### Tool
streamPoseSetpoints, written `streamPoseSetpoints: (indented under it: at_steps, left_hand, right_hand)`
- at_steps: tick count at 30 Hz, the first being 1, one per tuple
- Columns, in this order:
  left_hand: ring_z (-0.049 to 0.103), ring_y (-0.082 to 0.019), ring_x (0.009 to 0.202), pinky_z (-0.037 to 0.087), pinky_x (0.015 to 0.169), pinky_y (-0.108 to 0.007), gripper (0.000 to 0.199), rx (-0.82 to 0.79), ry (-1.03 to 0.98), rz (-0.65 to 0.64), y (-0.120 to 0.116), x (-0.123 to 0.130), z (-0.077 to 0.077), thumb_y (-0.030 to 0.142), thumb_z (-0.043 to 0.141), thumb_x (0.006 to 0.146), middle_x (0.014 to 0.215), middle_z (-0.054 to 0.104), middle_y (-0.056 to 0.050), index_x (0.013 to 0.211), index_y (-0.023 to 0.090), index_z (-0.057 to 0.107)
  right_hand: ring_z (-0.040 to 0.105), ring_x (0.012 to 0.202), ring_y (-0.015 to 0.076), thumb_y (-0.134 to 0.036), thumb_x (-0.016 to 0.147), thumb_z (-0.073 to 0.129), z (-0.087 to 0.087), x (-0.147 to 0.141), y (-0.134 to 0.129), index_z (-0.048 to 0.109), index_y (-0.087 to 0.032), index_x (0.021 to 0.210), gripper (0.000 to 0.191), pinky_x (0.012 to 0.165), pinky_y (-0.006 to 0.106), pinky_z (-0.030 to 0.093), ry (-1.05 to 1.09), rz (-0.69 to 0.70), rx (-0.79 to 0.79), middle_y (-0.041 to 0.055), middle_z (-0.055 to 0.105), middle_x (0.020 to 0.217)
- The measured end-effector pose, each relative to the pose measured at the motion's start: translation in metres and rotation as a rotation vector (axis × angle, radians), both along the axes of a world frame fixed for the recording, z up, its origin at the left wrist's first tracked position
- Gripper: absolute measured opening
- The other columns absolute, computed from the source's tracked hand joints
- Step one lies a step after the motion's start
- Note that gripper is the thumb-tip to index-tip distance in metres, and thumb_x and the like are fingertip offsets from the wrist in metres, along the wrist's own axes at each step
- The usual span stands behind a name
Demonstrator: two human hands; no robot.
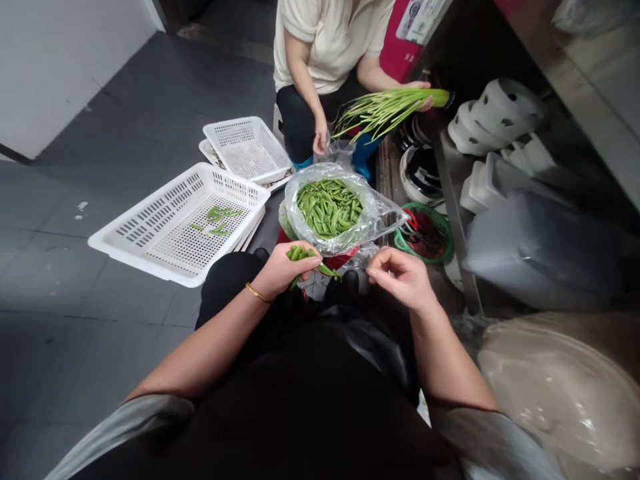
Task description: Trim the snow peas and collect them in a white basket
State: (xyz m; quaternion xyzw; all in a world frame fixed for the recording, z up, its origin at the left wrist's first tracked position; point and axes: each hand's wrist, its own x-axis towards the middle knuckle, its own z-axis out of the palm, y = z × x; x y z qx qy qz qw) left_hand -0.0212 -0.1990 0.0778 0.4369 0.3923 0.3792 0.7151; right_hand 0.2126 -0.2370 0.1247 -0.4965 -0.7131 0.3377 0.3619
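Observation:
Several green pea pods (299, 253) are held in my left hand (287, 268), with one pod sticking out past the thumb. My right hand (403, 275) is raised to the right, its fingers curled and the thumb near the fingertips; whatever may be between them is too small to make out. Just beyond both hands, a clear plastic bag (373, 230) lies open around a heap of pea pods (330, 208). At the left, a large white basket (145, 257) has a few pods on its bottom.
A smaller white basket (250, 150) rests behind the large one. Across from me a seated person (327, 50) holds long green stalks (385, 110). A green basket (447, 243) with red items and a grey bin (535, 247) are at the right.

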Motion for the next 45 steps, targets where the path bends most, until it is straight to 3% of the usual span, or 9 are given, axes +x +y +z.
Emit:
streamPoseSetpoints:
  at_steps: [3,6,12,17,23,29,34,39,45]
  left_hand:
    - [0.047,-0.007,0.044,0.036,0.044,-0.019,0.022,0.144,0.153,-0.013,-0.002,-0.002,0.003,0.032,0.074,0.068,0.052,0.055,0.002,0.075,0.013,0.066]
    - [0.048,-0.007,0.045,0.037,0.045,-0.019,0.022,0.211,0.200,-0.004,-0.005,-0.001,0.002,0.032,0.074,0.068,0.055,0.057,0.002,0.077,0.013,0.067]
    - [0.047,-0.006,0.043,0.037,0.043,-0.019,0.024,0.038,-0.004,0.171,-0.009,0.012,-0.014,0.032,0.074,0.069,0.060,0.063,0.000,0.077,0.013,0.062]
    - [0.046,-0.005,0.040,0.036,0.041,-0.018,0.024,-0.069,-0.028,0.082,-0.013,0.024,-0.022,0.031,0.074,0.068,0.058,0.063,0.000,0.075,0.012,0.060]
    - [0.044,-0.005,0.039,0.034,0.038,-0.019,0.031,-0.201,-0.183,0.332,-0.002,0.019,-0.022,0.036,0.075,0.065,0.060,0.062,0.002,0.076,0.015,0.056]
    - [0.045,-0.006,0.038,0.033,0.036,-0.019,0.031,-0.188,-0.089,0.253,0.001,0.013,-0.026,0.037,0.074,0.065,0.063,0.064,0.000,0.079,0.014,0.059]
    - [0.046,-0.006,0.042,0.036,0.041,-0.019,0.024,0.013,0.164,0.196,-0.008,0.019,-0.024,0.031,0.075,0.064,0.055,0.057,0.004,0.076,0.014,0.063]
    - [0.046,-0.006,0.042,0.037,0.043,-0.019,0.025,-0.017,0.054,0.090,-0.006,0.015,-0.023,0.030,0.075,0.064,0.056,0.059,0.002,0.078,0.013,0.063]
    - [0.047,-0.006,0.040,0.035,0.039,-0.019,0.029,-0.138,-0.113,0.037,0.003,0.003,-0.023,0.029,0.076,0.064,0.059,0.062,0.000,0.079,0.012,0.059]
  right_hand:
    - [0.058,0.069,0.0143,-0.039,0.083,0.061,-0.006,-0.006,0.003,0.058,-0.020,0.107,0.030,0.061,0.025,0.047,-0.114,0.093,-0.108,0.0056,0.063,0.091]
    - [0.059,0.073,0.0156,-0.037,0.089,0.052,-0.018,-0.024,0.007,0.064,-0.020,0.095,0.022,0.069,0.027,0.046,-0.295,0.216,-0.084,0.0056,0.064,0.085]
    - [0.054,0.052,0.0128,-0.038,0.093,0.045,-0.039,-0.046,0.014,0.058,-0.020,0.071,0.032,0.061,0.025,0.045,0.016,-0.136,-0.052,-0.0024,0.053,0.052]
    - [0.053,0.049,0.0118,-0.042,0.093,0.044,-0.043,-0.050,0.014,0.055,-0.020,0.073,0.031,0.056,0.024,0.045,0.154,-0.195,-0.090,-0.0030,0.054,0.055]
    - [0.057,0.065,0.0158,-0.036,0.095,0.041,-0.057,-0.038,0.001,0.065,-0.019,0.080,0.032,0.066,0.027,0.046,-0.159,0.025,0.010,0.0033,0.060,0.066]
    - [0.061,0.072,0.0160,-0.037,0.083,0.062,-0.062,-0.010,-0.002,0.066,-0.019,0.102,0.027,0.067,0.026,0.046,-0.465,0.131,-0.232,0.0038,0.065,0.082]
    - [0.054,0.052,0.0114,-0.049,0.085,0.056,-0.045,-0.032,0.009,0.064,-0.016,0.083,0.035,0.051,0.021,0.041,-0.137,-0.030,-0.360,-0.0022,0.057,0.058]
    - [0.052,0.044,0.0110,-0.048,0.086,0.053,-0.065,-0.034,0.017,0.063,-0.015,0.079,0.035,0.048,0.022,0.042,0.118,0.126,-0.520,-0.0045,0.051,0.051]
    - [0.064,0.085,0.0169,-0.021,0.079,0.065,-0.075,-0.002,0.016,0.060,-0.023,0.120,0.041,0.072,0.024,0.044,-0.745,0.205,-0.338,0.0058,0.065,0.101]
